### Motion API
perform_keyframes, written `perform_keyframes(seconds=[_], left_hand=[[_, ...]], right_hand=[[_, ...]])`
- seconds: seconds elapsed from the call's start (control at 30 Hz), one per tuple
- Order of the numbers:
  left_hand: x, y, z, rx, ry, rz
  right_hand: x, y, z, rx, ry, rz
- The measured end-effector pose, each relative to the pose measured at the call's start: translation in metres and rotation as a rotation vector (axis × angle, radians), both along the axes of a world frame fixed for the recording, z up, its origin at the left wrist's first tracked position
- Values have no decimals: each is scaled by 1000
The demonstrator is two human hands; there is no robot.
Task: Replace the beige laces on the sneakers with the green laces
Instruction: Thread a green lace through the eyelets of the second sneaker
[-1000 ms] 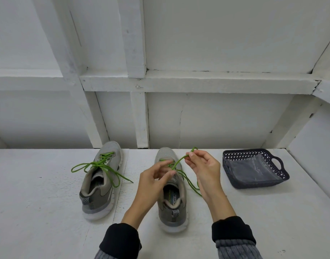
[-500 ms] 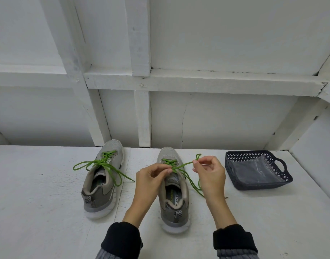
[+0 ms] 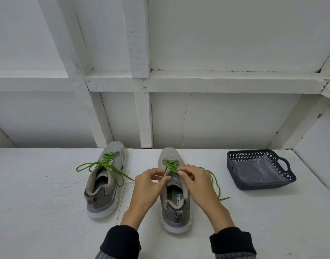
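Right hand (image 3: 193,181) has dropped from holding the green lace (image 3: 172,165) up high and now pinches it at the top eyelets, left hand (image 3: 151,184) curled on the tongue of the shoe (image 3: 176,200) between them, so lacing's nearly finished.

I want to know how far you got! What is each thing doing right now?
Left shoe: green lace in, ends loose, not tied.
Right shoe: green lace crossed over the front, one end trailing on the table.
Left hand: fingers curled at the shoe's top edge.
Right hand: pinching the lace.
Basket: upright, clear plastic inside.
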State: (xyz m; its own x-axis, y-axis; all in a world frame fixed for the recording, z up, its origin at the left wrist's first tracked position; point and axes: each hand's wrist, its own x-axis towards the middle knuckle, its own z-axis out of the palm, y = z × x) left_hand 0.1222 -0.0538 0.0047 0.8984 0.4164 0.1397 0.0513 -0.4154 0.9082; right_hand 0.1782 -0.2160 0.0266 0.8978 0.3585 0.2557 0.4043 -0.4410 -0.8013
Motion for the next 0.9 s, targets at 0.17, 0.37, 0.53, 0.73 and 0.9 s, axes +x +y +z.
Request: perform_keyframes(seconds=[0.17,0.37,0.53,0.73,0.9], left_hand=[[-1,-2,-2,-108,6,25],[0,4,-12,-238,2,-27],[3,5,-13,-243,13,-64],[3,5,-16,-241,7,-69],[6,7,-17,-339,13,-53]], right_hand=[[-1,11,-12,-136,-51,-41],[3,18,-21,-259,-97,-57],[6,18,-24,-244,-132,-65],[8,22,-25,-220,-169,-27],[12,27,-23,-225,-159,24]])
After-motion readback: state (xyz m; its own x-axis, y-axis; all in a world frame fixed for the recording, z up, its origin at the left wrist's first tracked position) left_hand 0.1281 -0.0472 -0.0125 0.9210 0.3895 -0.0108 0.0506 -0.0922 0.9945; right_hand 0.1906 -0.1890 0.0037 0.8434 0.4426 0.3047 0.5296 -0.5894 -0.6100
